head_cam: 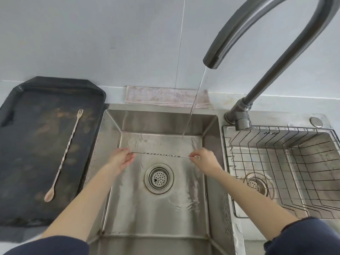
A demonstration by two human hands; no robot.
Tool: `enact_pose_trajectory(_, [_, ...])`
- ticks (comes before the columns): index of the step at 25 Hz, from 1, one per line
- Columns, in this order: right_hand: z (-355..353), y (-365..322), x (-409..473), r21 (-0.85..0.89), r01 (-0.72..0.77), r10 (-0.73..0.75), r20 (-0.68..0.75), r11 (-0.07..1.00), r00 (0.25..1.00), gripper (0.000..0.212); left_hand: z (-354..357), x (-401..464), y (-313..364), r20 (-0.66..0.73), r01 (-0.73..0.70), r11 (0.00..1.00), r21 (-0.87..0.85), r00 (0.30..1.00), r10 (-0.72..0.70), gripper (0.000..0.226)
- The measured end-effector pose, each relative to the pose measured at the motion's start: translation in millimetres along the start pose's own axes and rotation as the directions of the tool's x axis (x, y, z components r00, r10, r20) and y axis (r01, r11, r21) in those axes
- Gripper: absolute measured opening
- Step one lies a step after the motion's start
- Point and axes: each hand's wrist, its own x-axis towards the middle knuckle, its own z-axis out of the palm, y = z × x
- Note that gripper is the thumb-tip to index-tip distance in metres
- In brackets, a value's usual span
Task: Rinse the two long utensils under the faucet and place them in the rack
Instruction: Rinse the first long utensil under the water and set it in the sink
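Two hands hold one thin metal utensil (162,154) by its ends, left hand (121,157) and right hand (202,157), pinched shut; it is stretched crosswise over the sink (158,214); the water stream (193,103) falls just behind its right end, nearer the right hand; the rack (283,162) sits right; a pink utensil (64,155) lies on the left tray (27,144).

Two utensils (64,153) (161,154), two hands (122,159) (204,159)

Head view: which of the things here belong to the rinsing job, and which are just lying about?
Part of the job:
- metal utensil, held at its ends by left hand and right hand
- pink utensil on the dark tray
- faucet, running
- sink
- wire rack

Lying about:
- folded cloth
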Motion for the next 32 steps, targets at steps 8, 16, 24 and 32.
enact_pose_trajectory(8, [51, 26, 18, -0.044, -0.103, 0.107, 0.084, 0.994, 0.991, 0.018, 1, 38, -44, -0.107, 0.155, 0.983, 0.094, 0.984, -0.145, 0.015])
enact_pose_trajectory(16, [63, 25, 23, -0.114, -0.137, 0.146, 0.067, 0.984, 0.987, 0.023, 7, 48, -48, -0.152, 0.154, 0.98, 0.129, 0.979, -0.134, 0.03])
enact_pose_trajectory(24, [44, 3, 0, -0.102, -0.11, 0.123, 0.131, 0.989, 0.984, 0.027, -1, 17, -37, -0.16, 0.104, 0.927, 0.361, 0.986, -0.048, 0.01])
enact_pose_trajectory(32, [18, -45, -45, -0.214, -0.005, 0.037, 0.148, 0.977, 0.988, 0.046, -16, -58, -1, 0.162, -0.283, 0.505, 0.815, 0.949, 0.27, 0.044])
